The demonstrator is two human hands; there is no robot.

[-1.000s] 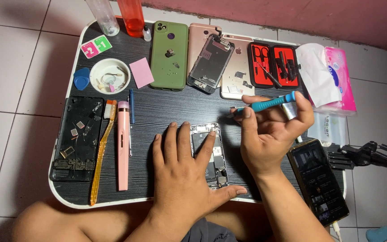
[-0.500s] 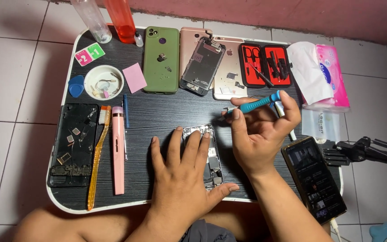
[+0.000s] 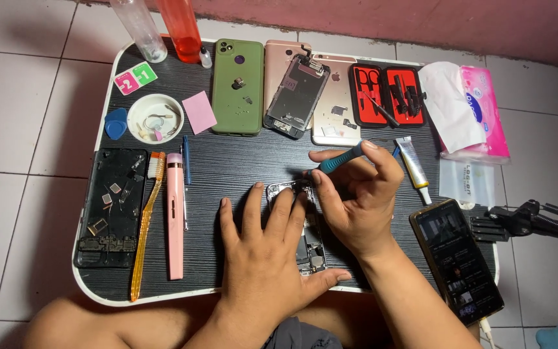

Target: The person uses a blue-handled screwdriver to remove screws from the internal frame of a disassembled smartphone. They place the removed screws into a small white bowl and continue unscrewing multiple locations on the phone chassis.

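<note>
While both hands work mid-table, count goes: one opened phone [image 3: 306,236] under them, one green-cased phone [image 3: 238,86], two pink-gold backs [image 3: 334,103], one black frame [image 3: 111,207] left, one lit phone [image 3: 456,258] overhanging right edge of table [image 3: 227,165]. Bare strip only between top row and hands. Left hand [image 3: 263,258] flat, fingers spread, pinning opened phone. Right hand [image 3: 356,194] pinched shut around teal screwdriver [image 3: 340,158], tip near phone's top end.

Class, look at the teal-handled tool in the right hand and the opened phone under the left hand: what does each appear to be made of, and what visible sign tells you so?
Teal-handled screwdriver: probably matte plastic or rubbery grip, given its even, dull colour; the tip is hidden. Opened phone body: seemingly bare metal frame and parts, silvery with bright glints at the top edge.
</note>
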